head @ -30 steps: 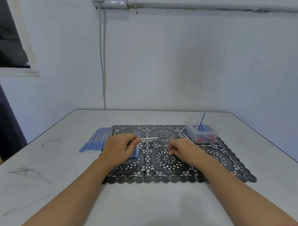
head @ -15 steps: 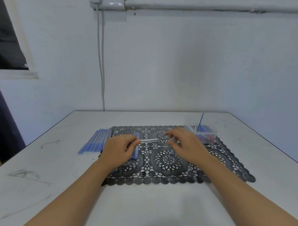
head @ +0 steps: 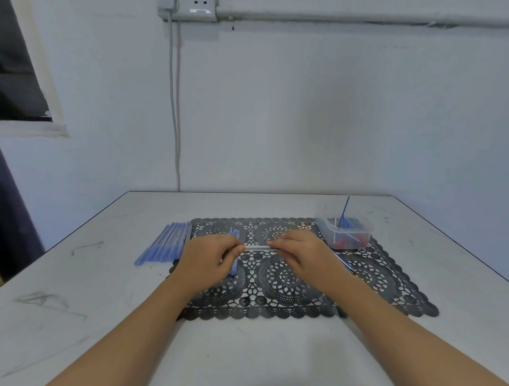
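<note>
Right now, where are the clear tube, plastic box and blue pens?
clear tube [head: 256, 247], head view, its bare middle part.
plastic box [head: 325, 231], head view, left wall.
blue pens [head: 165, 243], head view, middle of row.

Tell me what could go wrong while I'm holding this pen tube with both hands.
The thin tube, held at its ends by the left hand and right hand, could slip and drop onto the lacy mat. The left hand also sits close to the row of pens and might scatter them.

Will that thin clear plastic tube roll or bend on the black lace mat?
Thin clear plastic tube spans straight between left hand and right hand, so probably stiff. It looks slim and round: likely light, apt to roll, though the black lace mat may check it.
</note>
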Tool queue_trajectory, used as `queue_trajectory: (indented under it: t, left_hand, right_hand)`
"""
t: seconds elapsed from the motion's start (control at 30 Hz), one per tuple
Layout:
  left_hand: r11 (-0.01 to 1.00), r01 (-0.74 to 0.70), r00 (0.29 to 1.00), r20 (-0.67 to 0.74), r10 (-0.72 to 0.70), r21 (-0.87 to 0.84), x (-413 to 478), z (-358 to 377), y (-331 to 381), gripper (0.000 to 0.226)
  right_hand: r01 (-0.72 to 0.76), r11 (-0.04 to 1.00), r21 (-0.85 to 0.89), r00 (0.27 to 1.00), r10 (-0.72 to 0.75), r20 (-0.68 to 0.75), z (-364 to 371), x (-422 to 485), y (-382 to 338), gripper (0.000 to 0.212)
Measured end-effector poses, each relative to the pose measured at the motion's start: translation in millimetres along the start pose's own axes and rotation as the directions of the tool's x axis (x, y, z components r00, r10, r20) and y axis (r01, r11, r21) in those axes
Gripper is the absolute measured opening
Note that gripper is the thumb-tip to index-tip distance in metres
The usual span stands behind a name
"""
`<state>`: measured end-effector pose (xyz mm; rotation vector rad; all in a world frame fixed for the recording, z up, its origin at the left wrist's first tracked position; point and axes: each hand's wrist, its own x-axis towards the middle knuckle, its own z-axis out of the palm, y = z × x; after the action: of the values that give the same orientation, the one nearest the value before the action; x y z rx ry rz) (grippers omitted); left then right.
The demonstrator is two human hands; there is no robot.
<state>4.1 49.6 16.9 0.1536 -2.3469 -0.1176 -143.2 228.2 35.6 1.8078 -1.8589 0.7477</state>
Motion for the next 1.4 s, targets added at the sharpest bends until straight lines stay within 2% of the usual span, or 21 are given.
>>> queue_trajectory:
  t: [0.1,0.23,0.37,0.53,0.7,0.8,0.93,1.03,1.2,1.4]
  left_hand:
    - [1.0,0.014,1.0,0.009,-0.014,-0.011,0.2,0.8,-2.4,0.039]
    - [0.999,0.045,0.999,-0.001,-0.045,0.009,-1.0,-0.2,-5.8,0.04]
    - [0.997,0.069,0.998,0.01,-0.069,0.021,-1.8,-0.5,-7.6,0.044]
    - [0.995,0.087,0.996,0.026,-0.088,0.042,-1.4,-1.4,-6.8,0.048]
    - [0.993,0.112,0.994,0.008,-0.112,0.037,-1.4,-5.0,-3.8,0.049]
    - [0.992,0.116,0.993,0.005,-0.116,0.054,-1.4,-5.6,-4.0,0.051]
    - [0.99,0.128,0.991,0.022,-0.13,0.063,-2.2,-6.4,-4.6,0.041]
    - [0.991,0.124,0.992,0.009,-0.125,0.046,-2.7,-7.0,-3.9,0.048]
    - [0.992,0.116,0.993,0.011,-0.117,0.04,-1.8,-6.7,-4.0,0.048]
    - [0.993,0.114,0.993,0.013,-0.115,0.043,-0.7,-4.5,-5.3,0.048]
  right_hand:
    - [0.008,0.996,-0.085,1.0,-0.011,-0.029,-3.8,-0.2,2.9,0.023]
    - [-0.069,0.967,-0.244,0.997,0.063,-0.035,-11.6,-2.2,10.2,0.042]
    - [-0.135,0.926,-0.352,0.99,0.116,-0.076,-17.0,-3.5,18.1,0.036]
    - [-0.198,0.92,-0.338,0.979,0.167,-0.117,-19.8,-4.3,33.8,0.028]
    - [-0.266,0.921,-0.284,0.961,0.229,-0.156,-25.8,-6.8,48.6,0.03]
    - [-0.29,0.933,-0.214,0.956,0.275,-0.098,-26.6,-10.7,55.6,0.031]
    - [-0.312,0.933,-0.181,0.932,0.338,0.131,-17.9,-15.5,60.0,0.025]
    - [-0.336,0.921,-0.196,0.89,0.379,0.252,-15.2,-15.4,61.7,0.025]
    - [-0.365,0.915,-0.173,0.873,0.401,0.278,-8.1,-14.2,63.3,0.025]
    - [-0.319,0.941,-0.109,0.877,0.337,0.341,-6.7,-13.3,52.3,0.025]
